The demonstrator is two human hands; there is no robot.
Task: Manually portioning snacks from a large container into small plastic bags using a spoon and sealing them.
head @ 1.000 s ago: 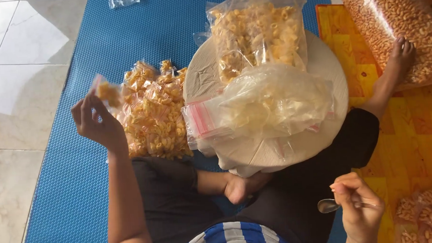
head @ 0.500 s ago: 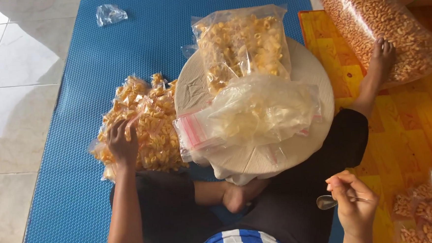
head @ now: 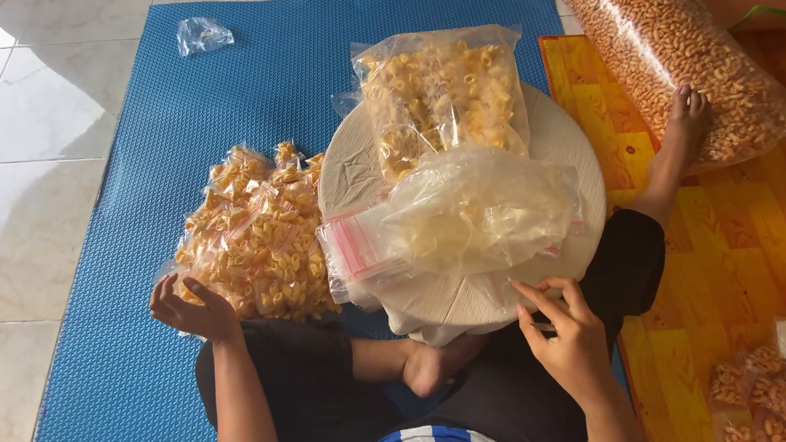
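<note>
My left hand (head: 190, 309) lies palm up and empty at the near left edge of a pile of small filled snack bags (head: 255, 237) on the blue mat (head: 132, 378). My right hand (head: 564, 329) is at the front edge of the round wooden board (head: 355, 174), its fingertips on the clear empty zip bags (head: 478, 209) heaped there. A glint of the metal spoon (head: 545, 327) shows tucked under its fingers. A larger open bag of yellow macaroni snacks (head: 440, 93) lies on the far side of the board.
A long big bag of brown snacks (head: 671, 49) lies at the right on the orange mat (head: 726, 248), with my foot (head: 685, 120) against it. More filled bags (head: 774, 394) sit at the lower right. A crumpled clear bag (head: 201, 32) lies far left.
My left hand set the small filled bag on the pile and drew back, open. My right hand moved left and forward with the spoon to the board's front edge.
</note>
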